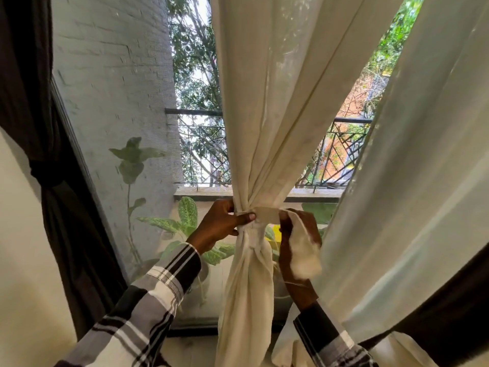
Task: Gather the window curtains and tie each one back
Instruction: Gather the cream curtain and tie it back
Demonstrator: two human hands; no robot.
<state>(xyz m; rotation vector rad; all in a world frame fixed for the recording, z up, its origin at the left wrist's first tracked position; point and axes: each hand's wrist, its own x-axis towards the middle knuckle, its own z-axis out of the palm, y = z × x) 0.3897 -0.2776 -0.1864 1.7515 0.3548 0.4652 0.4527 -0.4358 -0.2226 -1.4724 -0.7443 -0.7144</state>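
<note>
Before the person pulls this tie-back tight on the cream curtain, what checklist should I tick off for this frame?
1. Cream curtain gathered into one bundle at the tie point: ok.
2. Left hand grips the gathered bundle: ok.
3. Right hand holds the tie strip by its loose end: ok.
4. Strip wrapped across the front of the bundle: ok; fully round the back: cannot tell.
5. Knot finished: not ok.
6. Pale curtain on the right tied back: not ok, it hangs loose.

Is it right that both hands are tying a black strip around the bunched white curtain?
Not quite: the strip is white, not black, as the head view shows. Both the left hand and the right hand are tying it around the bunched white curtain.
</note>
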